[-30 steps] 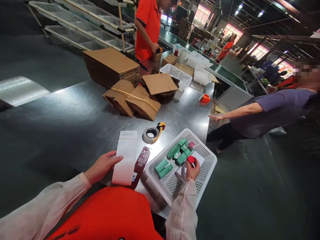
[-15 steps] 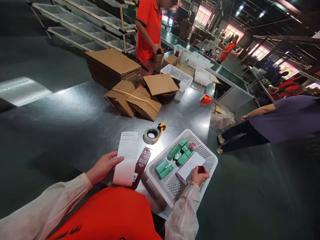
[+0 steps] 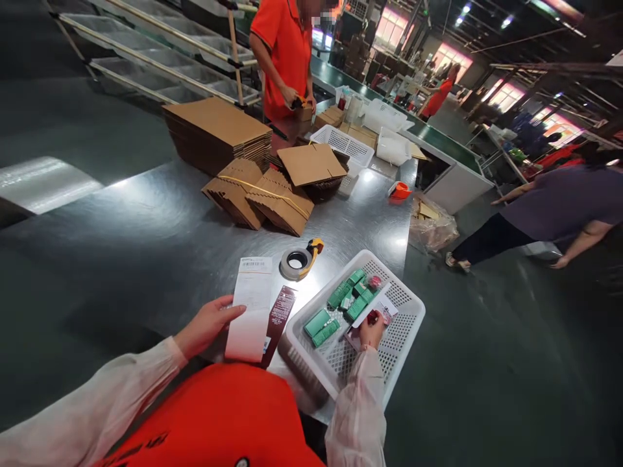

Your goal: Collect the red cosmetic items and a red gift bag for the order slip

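- My left hand (image 3: 209, 327) pinches a long white paper slip (image 3: 250, 311) by its left edge, thumb on top and the other fingers underneath; a barcode is printed at the slip's far end.
- My right hand (image 3: 372, 336) is inside a white perforated basket (image 3: 407, 318), thumb and fingers closed on a small dark red piece (image 3: 372, 317), which they partly hide.
- White folded paper (image 3: 388, 307), printed on its right part, lies against that hand; I cannot tell whether my fingers grip it too.
- Several small green boxes (image 3: 360, 305) sit in the basket to the left of my right hand, two of them set apart at the near left.
- A pinkish-red round item (image 3: 374, 281) rests beside the far end of the green boxes.
- A dark maroon box (image 3: 282, 314) lies on the metal table (image 3: 160, 240) between slip and basket, partly under the slip.
- Just beyond it is a tape roll (image 3: 294, 264) with a yellow-and-black dispenser.
- Farther off are strapped cardboard bundles (image 3: 280, 201) and, to their left, a stack of flat cartons (image 3: 219, 123).
- At the far side, a co-worker in a red shirt (image 3: 282, 58) works over a small carton.
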Available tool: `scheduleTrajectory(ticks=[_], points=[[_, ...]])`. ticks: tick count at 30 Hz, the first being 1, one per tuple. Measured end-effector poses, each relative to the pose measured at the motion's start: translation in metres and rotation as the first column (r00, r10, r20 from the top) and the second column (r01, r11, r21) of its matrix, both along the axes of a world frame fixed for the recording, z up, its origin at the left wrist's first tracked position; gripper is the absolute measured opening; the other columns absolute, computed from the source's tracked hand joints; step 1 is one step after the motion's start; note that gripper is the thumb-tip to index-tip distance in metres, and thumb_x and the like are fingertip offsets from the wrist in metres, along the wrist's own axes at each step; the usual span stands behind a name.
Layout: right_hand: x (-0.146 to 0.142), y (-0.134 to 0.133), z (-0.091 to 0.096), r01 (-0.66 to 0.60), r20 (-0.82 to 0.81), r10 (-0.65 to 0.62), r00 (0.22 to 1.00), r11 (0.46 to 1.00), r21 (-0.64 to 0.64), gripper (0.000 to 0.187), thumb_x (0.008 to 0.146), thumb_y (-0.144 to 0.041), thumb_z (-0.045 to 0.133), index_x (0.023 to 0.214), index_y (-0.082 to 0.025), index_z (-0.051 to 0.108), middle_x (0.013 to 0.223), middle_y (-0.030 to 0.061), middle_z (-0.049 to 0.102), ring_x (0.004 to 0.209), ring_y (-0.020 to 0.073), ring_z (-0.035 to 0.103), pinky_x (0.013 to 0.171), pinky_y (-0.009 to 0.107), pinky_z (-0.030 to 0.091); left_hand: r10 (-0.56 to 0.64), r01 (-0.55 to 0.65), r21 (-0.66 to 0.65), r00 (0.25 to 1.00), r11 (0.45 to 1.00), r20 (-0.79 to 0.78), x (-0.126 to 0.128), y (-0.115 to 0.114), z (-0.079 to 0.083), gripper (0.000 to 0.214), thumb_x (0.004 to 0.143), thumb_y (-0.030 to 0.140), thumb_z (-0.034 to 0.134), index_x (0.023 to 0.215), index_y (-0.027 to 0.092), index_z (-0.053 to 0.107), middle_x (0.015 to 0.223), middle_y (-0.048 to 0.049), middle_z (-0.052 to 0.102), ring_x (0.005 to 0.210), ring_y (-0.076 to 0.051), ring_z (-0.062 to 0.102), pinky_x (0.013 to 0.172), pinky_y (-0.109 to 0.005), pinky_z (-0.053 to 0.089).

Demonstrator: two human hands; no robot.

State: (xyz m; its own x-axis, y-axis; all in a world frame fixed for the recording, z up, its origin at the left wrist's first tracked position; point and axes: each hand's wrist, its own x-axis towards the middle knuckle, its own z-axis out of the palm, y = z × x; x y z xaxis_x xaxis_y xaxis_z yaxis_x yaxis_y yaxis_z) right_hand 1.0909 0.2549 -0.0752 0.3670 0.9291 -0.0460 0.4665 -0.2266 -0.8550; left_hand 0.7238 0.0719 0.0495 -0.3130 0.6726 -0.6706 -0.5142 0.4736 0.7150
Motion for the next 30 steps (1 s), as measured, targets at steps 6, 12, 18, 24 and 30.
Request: scheduleTrajectory(ticks=[6,12,18,24,30], points=[[-0.004,-0.005,0.016,-0.087,0.189,0.080,0.979,0.996,0.027,0.079,0.068,-0.045,0.057,0.137,-0.008,0.050,0.150,0.0259,0.043,0.140,0.0376,0.039,0.109,0.050,0.038,0.009,-0.009,-0.008,1.000,1.000,0.004,0.000,0.001,0.003,0.056,0.043,0.037,0.090,0.089,0.014,0.069,0.086,-0.0092,0.078,0.075,-0.025,0.073,0.065,-0.031,0.056],[-0.005,-0.010,0.041,-0.037,0.315,0.015,0.949,0.997,0.067,0.070,0.074,-0.036,0.052,0.137,-0.007,0.052,0.140,0.0242,0.055,0.128,0.0384,0.052,0.100,0.052,0.045,0.026,-0.026,0.011,1.000,1.000,0.018,0.001,0.002,0.006,0.057,0.041,0.040,0.091,0.087,0.015,0.069,0.086,-0.0090,0.079,0.074,-0.025,0.073,0.065,-0.031,0.057],[-0.031,-0.030,0.093,0.175,0.289,-0.248,0.925,0.951,0.257,0.054,0.086,-0.042,0.048,0.130,-0.010,0.056,0.133,0.0265,0.056,0.111,0.0348,0.060,0.091,0.049,0.049,0.007,-0.005,0.047,0.999,0.999,-0.032,-0.006,0.005,0.014,0.060,0.041,0.045,0.092,0.089,0.015,0.072,0.090,-0.0099,0.079,0.082,-0.027,0.073,0.072,-0.033,0.058],[-0.152,-0.100,0.113,-0.520,-0.420,0.524,0.741,0.843,0.137,0.064,0.069,-0.048,0.077,0.125,-0.022,0.059,0.119,0.0109,0.070,0.107,0.0248,0.066,0.090,0.040,0.054,-0.206,0.231,0.167,0.966,0.958,-0.153,-0.003,0.008,0.026,0.065,0.053,0.060,0.086,0.097,0.014,0.074,0.099,-0.0123,0.077,0.091,-0.031,0.070,0.088,-0.042,0.055],[-0.221,-0.111,0.091,-0.724,-0.557,0.609,0.564,0.689,0.020,0.041,0.079,-0.048,0.064,0.108,-0.019,0.065,0.108,0.0106,0.074,0.098,0.0266,0.069,0.091,0.046,0.056,-0.171,0.227,0.082,0.886,0.970,-0.430,-0.012,0.019,0.021,0.077,0.059,0.062,0.074,0.117,0.013,0.065,0.105,-0.0120,0.072,0.099,-0.031,0.065,0.089,-0.041,0.052]])
